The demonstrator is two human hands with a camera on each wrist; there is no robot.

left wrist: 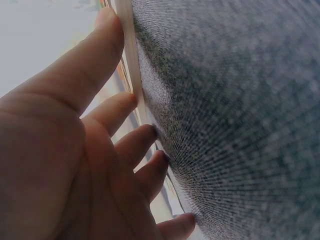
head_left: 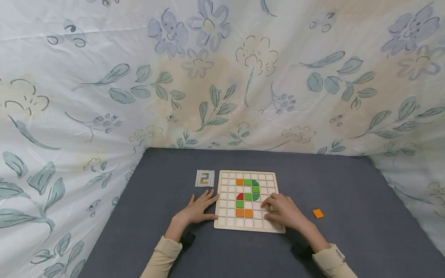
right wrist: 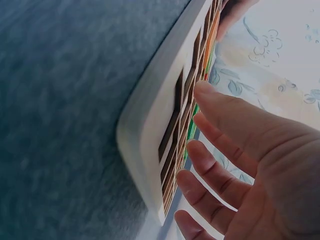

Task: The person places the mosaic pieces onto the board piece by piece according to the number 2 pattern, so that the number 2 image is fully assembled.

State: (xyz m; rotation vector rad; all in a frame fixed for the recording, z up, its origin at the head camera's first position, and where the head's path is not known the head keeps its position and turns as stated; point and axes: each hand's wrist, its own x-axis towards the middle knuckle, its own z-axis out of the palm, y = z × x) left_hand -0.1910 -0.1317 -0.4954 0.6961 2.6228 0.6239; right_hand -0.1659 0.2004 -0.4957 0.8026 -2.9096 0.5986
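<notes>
A wooden grid board lies on the dark table. Several orange, green and red tiles sit in its middle columns, some square and some with a rounded side. My left hand is spread at the board's left edge, its thumb and index fingertips touching the rim. Over the right-hand columns hovers my right hand, fingers loosely bent. Nothing shows between its thumb and fingers in the right wrist view. That hand hides some of the board's right-side squares.
A small printed card with a coloured grid pattern lies left of the board's upper corner. One loose orange square tile rests on the table to the right. Flowered cloth hangs behind the table and along its sides.
</notes>
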